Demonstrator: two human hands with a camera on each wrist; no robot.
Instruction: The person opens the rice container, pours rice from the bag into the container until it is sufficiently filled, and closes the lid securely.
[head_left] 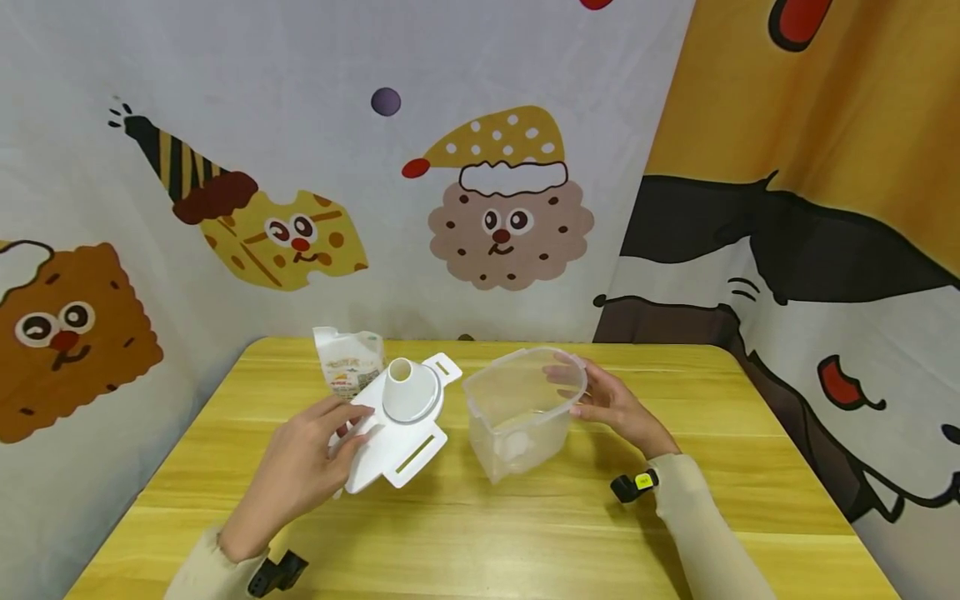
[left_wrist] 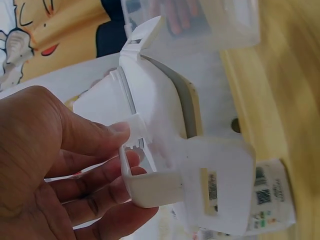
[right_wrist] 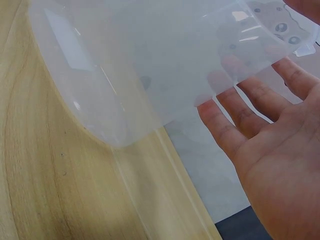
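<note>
Far left, a brown biscuit figure (head_left: 71, 333) grins off the cloth backdrop (head_left: 495, 58), a cheese wedge (head_left: 288, 242) in a striped hat beside it. Down below comes my left sleeve (head_left: 206, 571), a small black camera (head_left: 277, 575) at the wrist, and then my left hand (head_left: 307, 454), and it's got a pinch on! Thumb on top, fingers curled underneath, I grip the white lid (head_left: 397, 429) by its raised handle (left_wrist: 157, 190). The lid sits left of centre, tilted, its slotted tabs jutting out and its round spout (head_left: 401, 379) pointing up. Whether its lower edge touches the wooden table (head_left: 600, 533), I can't tell. Just behind it stands a white printed packet (head_left: 347, 360), partly covered by the lid.

Across a narrow gap to the right, there's the clear container (head_left: 517, 417), open at the top, rim slanting, well apart from the packet. A pale round patch shows through its wall; I can't make out what that is.

And at its curved end, my right hand (head_left: 615, 404)! I hold the container there, thumb on the near side, fingers spread along the far side, their tips showing through the plastic. Another little black camera (head_left: 633, 485) with a yellow label rides that wrist by my right sleeve (head_left: 708, 533), and orange cloth (head_left: 847, 125) fills the far right.
</note>
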